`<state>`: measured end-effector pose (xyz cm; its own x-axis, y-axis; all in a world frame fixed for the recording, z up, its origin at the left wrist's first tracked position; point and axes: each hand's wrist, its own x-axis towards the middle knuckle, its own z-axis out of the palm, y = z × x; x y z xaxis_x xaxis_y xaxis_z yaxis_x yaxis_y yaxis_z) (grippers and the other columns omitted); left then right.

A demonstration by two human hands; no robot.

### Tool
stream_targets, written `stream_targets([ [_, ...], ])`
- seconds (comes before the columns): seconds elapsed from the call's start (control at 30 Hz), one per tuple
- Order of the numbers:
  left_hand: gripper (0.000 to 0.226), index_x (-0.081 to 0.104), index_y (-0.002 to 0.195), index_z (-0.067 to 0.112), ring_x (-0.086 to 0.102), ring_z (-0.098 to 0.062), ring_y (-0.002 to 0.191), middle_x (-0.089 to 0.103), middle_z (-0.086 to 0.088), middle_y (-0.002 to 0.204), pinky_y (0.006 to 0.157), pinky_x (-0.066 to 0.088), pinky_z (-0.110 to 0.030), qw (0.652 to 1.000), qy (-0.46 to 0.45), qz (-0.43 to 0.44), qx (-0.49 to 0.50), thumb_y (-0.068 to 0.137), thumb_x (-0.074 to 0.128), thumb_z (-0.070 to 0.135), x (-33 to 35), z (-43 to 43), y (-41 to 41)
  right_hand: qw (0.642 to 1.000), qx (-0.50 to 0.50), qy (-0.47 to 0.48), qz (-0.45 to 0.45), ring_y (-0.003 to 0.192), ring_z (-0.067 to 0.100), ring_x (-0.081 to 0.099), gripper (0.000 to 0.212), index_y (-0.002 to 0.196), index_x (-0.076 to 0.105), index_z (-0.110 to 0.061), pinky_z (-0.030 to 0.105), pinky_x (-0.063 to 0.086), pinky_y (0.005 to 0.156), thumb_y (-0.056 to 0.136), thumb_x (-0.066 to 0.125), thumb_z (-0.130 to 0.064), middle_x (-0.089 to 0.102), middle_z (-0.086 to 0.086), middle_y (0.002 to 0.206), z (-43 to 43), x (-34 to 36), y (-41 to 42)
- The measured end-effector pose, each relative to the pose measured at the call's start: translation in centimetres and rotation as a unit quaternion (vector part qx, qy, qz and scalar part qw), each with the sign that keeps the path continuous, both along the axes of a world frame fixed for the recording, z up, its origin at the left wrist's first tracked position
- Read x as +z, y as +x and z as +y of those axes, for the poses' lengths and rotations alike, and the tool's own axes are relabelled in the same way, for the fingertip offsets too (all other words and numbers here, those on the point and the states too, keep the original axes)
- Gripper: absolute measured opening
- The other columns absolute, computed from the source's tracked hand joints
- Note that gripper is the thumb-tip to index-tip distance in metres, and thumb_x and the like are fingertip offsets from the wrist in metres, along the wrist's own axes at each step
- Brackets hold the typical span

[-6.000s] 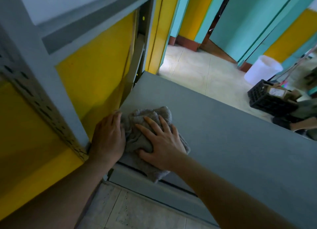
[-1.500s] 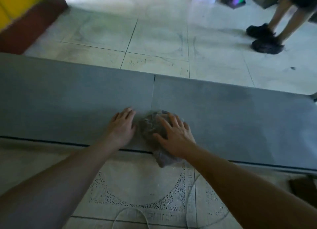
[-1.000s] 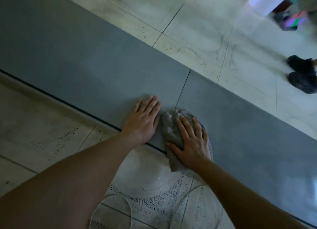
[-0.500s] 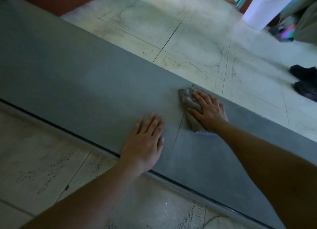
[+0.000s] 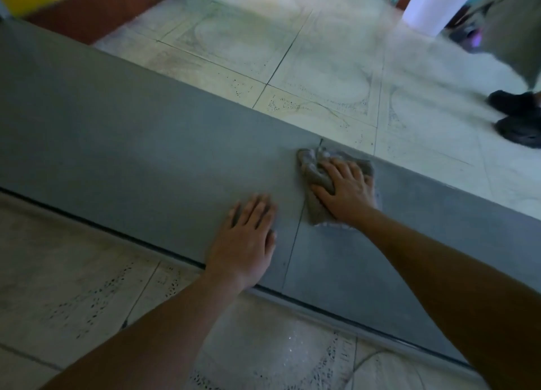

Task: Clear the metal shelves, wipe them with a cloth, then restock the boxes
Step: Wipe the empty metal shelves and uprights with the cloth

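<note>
The right hand (image 5: 345,190), fingers spread, presses the cloth (image 5: 311,170) at the shelf's (image 5: 117,144) far edge. The left hand (image 5: 246,243) lies flat by the near edge. The shelf's length runs left to right.

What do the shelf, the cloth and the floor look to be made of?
Shelf: probably painted sheet metal, matte grey, flat, with a thin straight seam between panels. Cloth: soft fabric, perhaps terry, grey, bunched in folds. Floor: likely stone or terrazzo tile, pale, speckled, slightly glossy, with joint lines.
</note>
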<state>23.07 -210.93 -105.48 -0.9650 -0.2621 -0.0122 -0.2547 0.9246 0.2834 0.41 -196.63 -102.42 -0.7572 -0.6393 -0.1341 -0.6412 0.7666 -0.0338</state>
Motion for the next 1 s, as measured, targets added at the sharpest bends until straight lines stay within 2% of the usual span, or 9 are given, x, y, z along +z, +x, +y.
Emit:
stream_targets([
  [0.1, 0.064, 0.018, 0.161, 0.021, -0.001, -0.016, 0.156, 0.009, 0.003, 0.169, 0.126, 0.009, -0.045, 1.0, -0.009, -0.014, 0.002, 0.102, 0.009, 0.045, 0.1, -0.1, 0.1, 1.0, 0.013, 0.007, -0.013, 0.152, 0.026, 0.013, 0.072, 0.155, 0.021, -0.043, 0.056, 0.021, 0.119, 0.091, 0.03, -0.074, 0.017, -0.008, 0.167, 2.7, 0.7, 7.1],
  [0.2, 0.065, 0.037, 0.155, 0.014, 0.016, -0.021, 0.155, 0.025, -0.003, 0.166, 0.122, 0.022, -0.05, 1.0, -0.013, -0.027, 0.001, 0.1, 0.018, 0.043, 0.4, 0.0, 0.0, 0.998, 0.036, 0.005, -0.057, 0.155, 0.028, 0.004, 0.076, 0.157, 0.02, -0.041, 0.06, 0.015, 0.121, 0.089, 0.035, -0.071, 0.014, -0.007, 0.168, 5.6, 1.2, 14.6],
  [0.3, 0.068, 0.034, 0.156, 0.012, 0.016, -0.023, 0.154, 0.022, -0.004, 0.166, 0.121, 0.023, -0.052, 1.0, -0.013, -0.027, -0.006, 0.097, 0.018, 0.042, 0.6, -0.1, -0.1, 0.996, 0.047, 0.004, -0.079, 0.156, 0.027, -0.004, 0.077, 0.158, 0.017, -0.041, 0.06, 0.009, 0.123, 0.089, 0.032, -0.07, 0.009, -0.008, 0.17, 7.5, 1.2, 19.1],
  [0.53, 0.071, 0.023, 0.159, 0.01, 0.004, -0.021, 0.156, 0.011, -0.004, 0.169, 0.125, 0.007, -0.047, 0.999, -0.017, -0.037, -0.01, 0.1, 0.011, 0.047, 0.2, -0.2, -0.4, 0.996, 0.043, -0.001, -0.074, 0.157, 0.02, -0.007, 0.075, 0.158, 0.017, -0.043, 0.052, -0.001, 0.125, 0.09, 0.038, -0.069, 0.005, -0.012, 0.17, 10.6, 2.0, 17.0],
  [0.63, 0.062, 0.023, 0.158, 0.007, 0.012, -0.03, 0.154, 0.009, -0.008, 0.168, 0.124, 0.015, -0.051, 0.998, -0.017, -0.061, 0.01, 0.104, 0.033, 0.035, 1.7, 1.4, -1.5, 0.998, -0.019, 0.016, -0.056, 0.155, 0.017, -0.015, 0.076, 0.159, 0.013, -0.043, 0.052, 0.0, 0.126, 0.09, 0.031, -0.07, -0.002, -0.014, 0.17, 16.1, 2.0, 15.8],
  [0.7, 0.059, 0.032, 0.155, 0.006, 0.02, -0.029, 0.152, 0.018, -0.009, 0.166, 0.122, 0.021, -0.051, 0.998, -0.038, -0.028, -0.049, 0.101, 0.039, 0.03, 3.1, 4.4, -2.5, 0.998, -0.036, 0.03, -0.053, 0.154, 0.018, -0.019, 0.078, 0.16, 0.007, -0.044, 0.053, -0.002, 0.126, 0.089, 0.023, -0.073, -0.006, -0.013, 0.17, 19.2, 2.1, 15.4],
  [0.77, 0.058, 0.027, 0.158, 0.011, 0.014, -0.023, 0.154, 0.013, -0.005, 0.168, 0.124, 0.014, -0.045, 0.993, -0.03, -0.014, -0.115, 0.104, 0.034, 0.032, 3.8, 7.2, -3.7, 0.997, -0.029, 0.037, -0.058, 0.154, 0.019, -0.022, 0.078, 0.159, 0.002, -0.044, 0.051, -0.009, 0.125, 0.09, 0.021, -0.073, -0.01, -0.012, 0.169, 19.7, 2.2, 15.5],
  [0.87, 0.058, 0.014, 0.161, 0.017, 0.001, -0.018, 0.156, 0.0, 0.002, 0.169, 0.127, 0.004, -0.039, 0.994, 0.019, -0.027, -0.104, 0.107, 0.029, 0.033, 3.2, 11.3, -6.0, 0.997, -0.037, 0.03, -0.068, 0.154, 0.021, -0.021, 0.076, 0.16, 0.003, -0.043, 0.05, -0.014, 0.123, 0.093, 0.029, -0.069, -0.01, -0.013, 0.169, 19.3, 2.0, 15.7],
  [1.0, 0.061, 0.016, 0.161, 0.013, -0.004, -0.018, 0.156, -0.002, -0.002, 0.17, 0.127, 0.004, -0.041, 0.997, 0.035, -0.006, -0.067, 0.106, 0.011, 0.04, 0.6, 12.9, -6.4, 0.998, -0.021, 0.009, -0.057, 0.156, 0.022, -0.01, 0.079, 0.159, 0.011, -0.044, 0.055, -0.001, 0.125, 0.088, 0.032, -0.071, -0.001, -0.013, 0.169, 19.3, 1.5, 14.3],
])
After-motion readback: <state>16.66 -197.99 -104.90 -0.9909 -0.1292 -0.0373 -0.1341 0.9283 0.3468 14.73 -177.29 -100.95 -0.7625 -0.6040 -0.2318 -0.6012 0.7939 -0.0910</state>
